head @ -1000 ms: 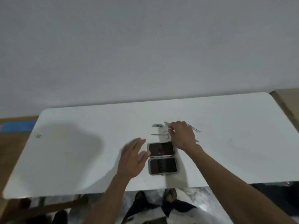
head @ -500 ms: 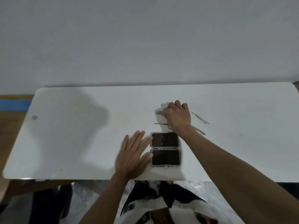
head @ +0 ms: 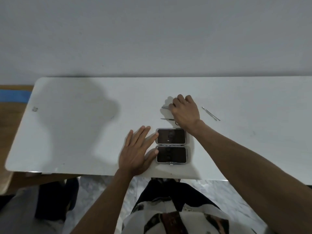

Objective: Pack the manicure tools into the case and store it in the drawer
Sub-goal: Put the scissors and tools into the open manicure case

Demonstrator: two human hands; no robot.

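Observation:
The manicure case (head: pixel 171 146) lies open on the white table (head: pixel 84 132), two dark halves with grey rims, one behind the other. My left hand (head: pixel 137 152) rests flat beside it, fingers spread, fingertips touching its left rim. Beyond the case my right hand (head: pixel 184 112) is curled over a small metal nail clipper (head: pixel 165 107); only the clipper's left end shows. Small scissors (head: pixel 167 119) lie just in front of that hand, partly hidden under it. Two thin metal pusher tools (head: pixel 210 113) lie to the right.
The table's front edge runs just below the case. A wall stands right behind the table. A wooden surface with blue tape (head: pixel 14 96) shows at the far left. My legs and a marbled floor (head: pixel 104 191) are below.
The view has tilted down, so the table sits lower in frame. My right hand moved from the scissors back to the clipper and curled over it. My left hand settled against the case.

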